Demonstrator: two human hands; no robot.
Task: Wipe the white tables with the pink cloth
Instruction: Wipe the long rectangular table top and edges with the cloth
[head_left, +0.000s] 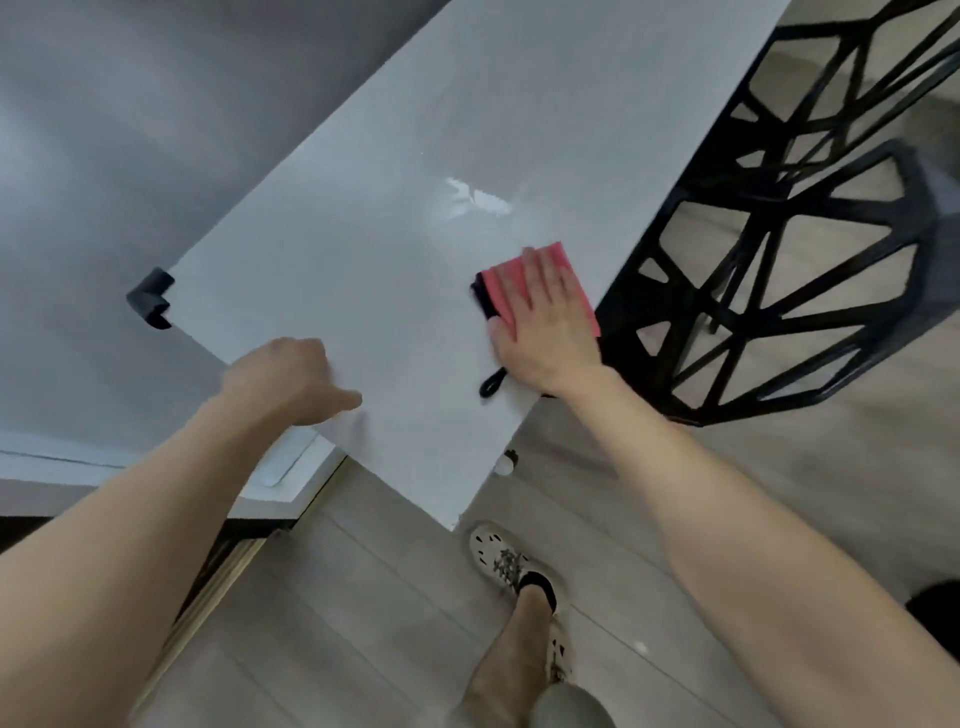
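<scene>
A long white table (415, 156) runs away from me. A folded pink cloth (498, 283) with a black edge and a black hanging loop lies near the table's right edge. My right hand (545, 322) presses flat on the cloth, fingers straight. My left hand (288, 376) rests on the table's near edge, its fingers curled under and its thumb stretched out along the surface. It holds nothing that I can see.
A black corner guard (150, 299) caps the table's left corner. Black open-frame chairs (779, 249) stand close along the right side. Grey wall lies to the left, wood floor below, with my foot (511, 564) near the table's near corner.
</scene>
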